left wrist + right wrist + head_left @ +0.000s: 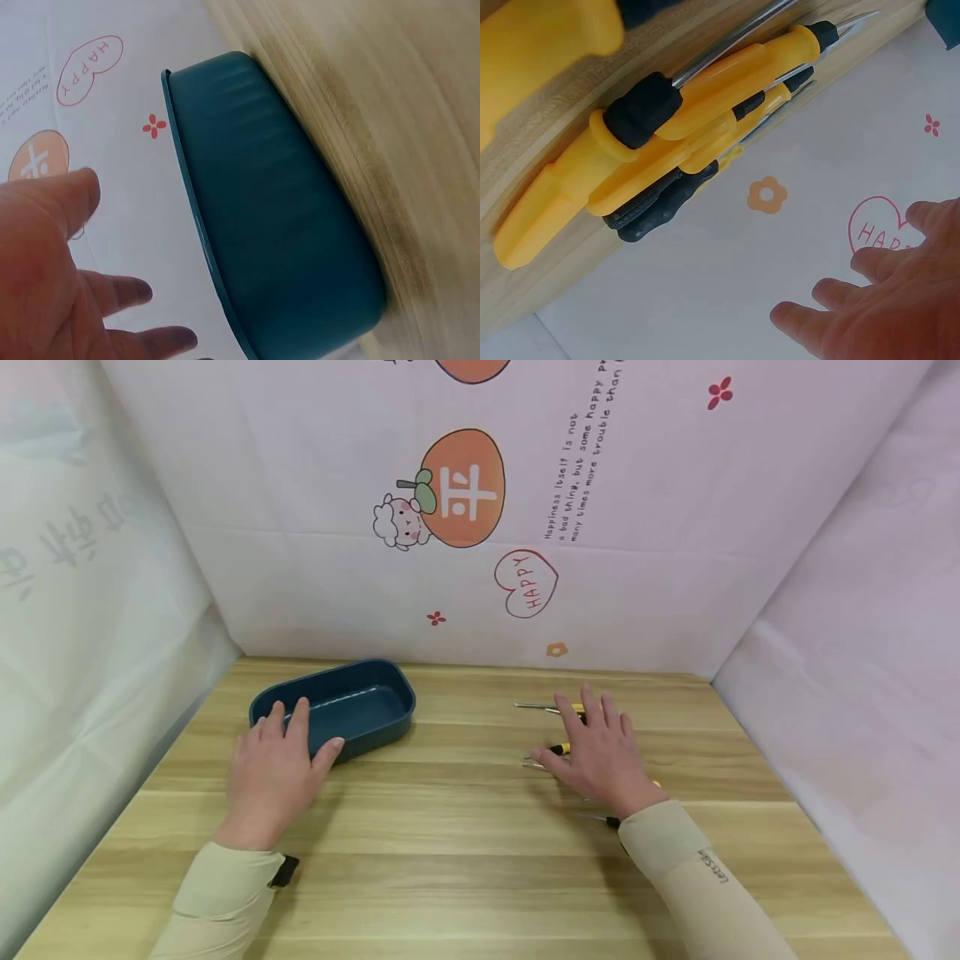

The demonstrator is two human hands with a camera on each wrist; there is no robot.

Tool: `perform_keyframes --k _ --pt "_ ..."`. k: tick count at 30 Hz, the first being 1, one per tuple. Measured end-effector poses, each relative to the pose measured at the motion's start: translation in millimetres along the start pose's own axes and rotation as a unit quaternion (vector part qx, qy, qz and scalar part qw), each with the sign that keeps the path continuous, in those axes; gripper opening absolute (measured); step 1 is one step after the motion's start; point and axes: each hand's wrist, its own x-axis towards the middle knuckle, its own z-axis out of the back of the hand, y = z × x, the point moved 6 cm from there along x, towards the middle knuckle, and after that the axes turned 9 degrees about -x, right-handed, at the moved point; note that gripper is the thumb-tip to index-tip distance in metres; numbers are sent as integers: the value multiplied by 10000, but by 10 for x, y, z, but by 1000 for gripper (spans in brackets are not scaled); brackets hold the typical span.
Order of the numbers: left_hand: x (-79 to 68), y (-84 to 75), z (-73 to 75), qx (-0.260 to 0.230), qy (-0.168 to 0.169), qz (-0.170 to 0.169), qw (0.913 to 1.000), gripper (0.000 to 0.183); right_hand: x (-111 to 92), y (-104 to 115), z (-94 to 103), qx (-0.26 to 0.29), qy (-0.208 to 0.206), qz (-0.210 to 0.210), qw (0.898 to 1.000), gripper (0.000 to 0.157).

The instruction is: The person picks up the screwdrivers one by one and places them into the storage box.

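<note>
A dark teal rectangular box [363, 706] stands at the back left of the table. My left hand [270, 777] is over its near left rim, fingers spread and nothing held. From the left wrist, the box's side wall [255, 195] shows beyond the thumb and fingertips. On the right, my right hand [600, 756] hovers with fingers spread above several screwdrivers and hides much of them in the head view. The right wrist view shows their yellow handles [577, 169] with black collars and metal shafts, and a black handle [660, 210] behind them.
The wood-grain table [450, 860] meets a printed white sheet [315, 568] at the back. White sheets also hang at the left and right sides. Another screwdriver tip [611, 822] shows beside the right cuff. A small black object [283, 871] is at the left cuff.
</note>
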Motion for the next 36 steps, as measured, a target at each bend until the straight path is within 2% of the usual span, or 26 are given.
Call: perform_keyframes --k 6,13,25,36 --pt "13 86 18 -11 4 298 9996 82 -7 -27 -5 63 28 -56 10000 99" --pt "33 195 16 -266 73 685 9973 85 -6 -33 -9 12 130 -69 9999 100" --pt "57 407 20 -385 -130 1430 9889 97 -24 -46 -12 86 172 -95 9998 100" --pt "38 570 -7 -547 28 1934 9796 97 -36 -39 10 46 70 -59 9999 99"
